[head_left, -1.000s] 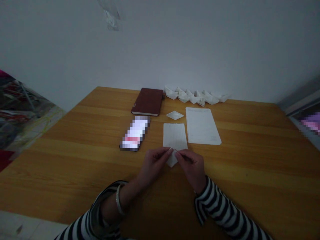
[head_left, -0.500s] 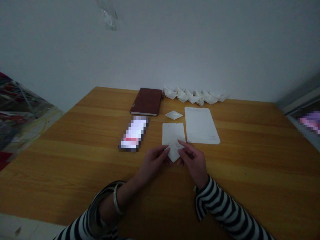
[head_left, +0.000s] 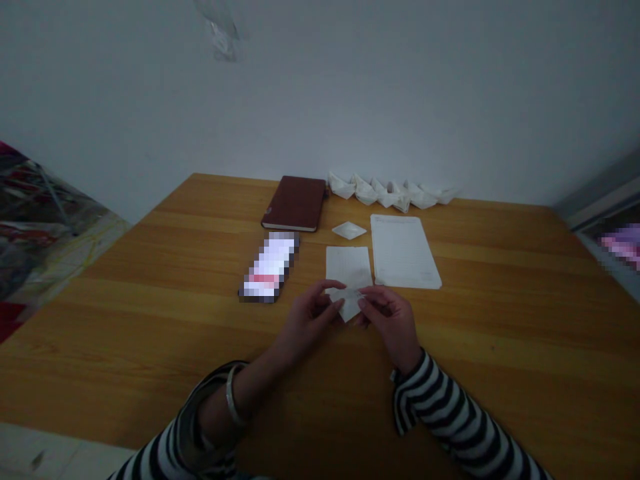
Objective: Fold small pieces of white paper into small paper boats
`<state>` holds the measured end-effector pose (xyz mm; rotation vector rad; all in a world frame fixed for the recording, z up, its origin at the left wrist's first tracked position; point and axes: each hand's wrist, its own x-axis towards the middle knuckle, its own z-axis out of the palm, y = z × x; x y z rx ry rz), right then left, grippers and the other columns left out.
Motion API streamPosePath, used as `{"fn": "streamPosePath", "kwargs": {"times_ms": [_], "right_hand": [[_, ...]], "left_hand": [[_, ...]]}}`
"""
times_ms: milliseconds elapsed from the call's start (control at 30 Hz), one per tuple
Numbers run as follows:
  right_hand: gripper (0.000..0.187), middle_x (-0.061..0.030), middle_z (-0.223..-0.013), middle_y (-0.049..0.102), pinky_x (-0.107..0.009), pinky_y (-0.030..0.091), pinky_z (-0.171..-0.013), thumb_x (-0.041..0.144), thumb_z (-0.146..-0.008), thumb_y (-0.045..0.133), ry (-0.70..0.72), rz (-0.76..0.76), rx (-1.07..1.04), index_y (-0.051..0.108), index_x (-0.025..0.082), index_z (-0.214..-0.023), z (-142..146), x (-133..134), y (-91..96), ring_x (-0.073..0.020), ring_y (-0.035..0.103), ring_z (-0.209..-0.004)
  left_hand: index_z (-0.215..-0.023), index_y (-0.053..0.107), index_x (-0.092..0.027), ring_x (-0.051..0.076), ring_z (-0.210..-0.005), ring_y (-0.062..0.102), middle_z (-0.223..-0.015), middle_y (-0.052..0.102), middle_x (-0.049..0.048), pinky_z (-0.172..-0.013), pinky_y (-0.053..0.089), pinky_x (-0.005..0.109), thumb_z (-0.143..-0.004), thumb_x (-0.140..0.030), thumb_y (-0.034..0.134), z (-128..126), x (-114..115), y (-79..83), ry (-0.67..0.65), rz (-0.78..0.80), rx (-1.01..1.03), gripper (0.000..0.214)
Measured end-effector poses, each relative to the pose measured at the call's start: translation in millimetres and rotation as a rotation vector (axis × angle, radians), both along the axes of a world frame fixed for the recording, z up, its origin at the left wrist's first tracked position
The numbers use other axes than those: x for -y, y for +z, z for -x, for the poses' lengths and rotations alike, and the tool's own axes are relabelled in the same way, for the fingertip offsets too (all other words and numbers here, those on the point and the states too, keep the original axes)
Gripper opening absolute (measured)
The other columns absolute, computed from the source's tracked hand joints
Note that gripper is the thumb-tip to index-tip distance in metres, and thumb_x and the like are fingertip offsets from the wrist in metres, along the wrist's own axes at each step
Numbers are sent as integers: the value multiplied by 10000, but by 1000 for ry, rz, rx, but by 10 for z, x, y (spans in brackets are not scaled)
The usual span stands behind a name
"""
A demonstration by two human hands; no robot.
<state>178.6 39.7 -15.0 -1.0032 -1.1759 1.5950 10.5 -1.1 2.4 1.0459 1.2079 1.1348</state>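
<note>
Far on the table [head_left: 500, 287], paper boats [head_left: 367, 191] stand right of the notebook [head_left: 295, 203]; the smartphone [head_left: 270, 267] lies nearer. Left of the large sheet [head_left: 404, 252], a paper diamond [head_left: 349, 231] lies beyond the small sheet [head_left: 349, 265]; nearer, left hand [head_left: 310, 317] and right hand [head_left: 393, 320] flank folded paper [head_left: 346, 311].

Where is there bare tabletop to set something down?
Bare tabletop lies left of the phone and right of the larger sheet. Crowded: the middle, from the notebook and paper boats to the left hand and right hand holding folded paper.

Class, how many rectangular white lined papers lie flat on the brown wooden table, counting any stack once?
2: the small white lined rectangle, partly behind the handheld white paper, and, to its right, the larger white lined rectangle. Further sheets may be hidden beneath.
</note>
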Motion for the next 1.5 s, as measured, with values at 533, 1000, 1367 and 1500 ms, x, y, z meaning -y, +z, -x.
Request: {"fn": "streamPosePath", "kwargs": {"times_ms": [533, 1000, 1367, 1500], "right_hand": [[247, -14, -651, 709, -162, 373, -372, 305, -634, 838, 45, 353, -173, 756, 166, -821, -77, -40, -38, -59, 515, -433], [365, 30, -526, 571, -171, 304, -370, 489, -824, 659, 238, 283, -123, 736, 146, -924, -35, 35, 8, -63, 423, -409], [407, -88, -1296, 521, -363, 551, -805, 206, -890, 549, -41, -584, 334, 624, 299, -1279, -104, 27, 59, -182, 609, -954], [405, -78, -1221, 653, -339, 583, -764, 124, -856, 578, 27, -669, 357, 683, 298, -1206, -127, -4, 14, -192, 665, -960]], "left_hand": [[-1144, 683, -185, 200, -888, 675, -973, 735, 66, -833, 537, 331, -745, -251, 786, 98, -6, 33, -29, -119, -116, 417], [-837, 742, -169, 177, -750, 672, -799, 742, 47, -728, 547, 288, -837, -304, 693, 80, -14, 5, 88, -166, -228, 144], [-905, 752, -131, 136, -687, 701, -770, 772, 70, -641, 523, 212, -772, -374, 768, 103, -72, 43, 135, 300, 247, 277], [-858, 744, -119, 124, -657, 690, -736, 756, 77, -578, 489, 184, -804, -371, 739, 124, -68, 29, 25, 328, 256, 258]]}}
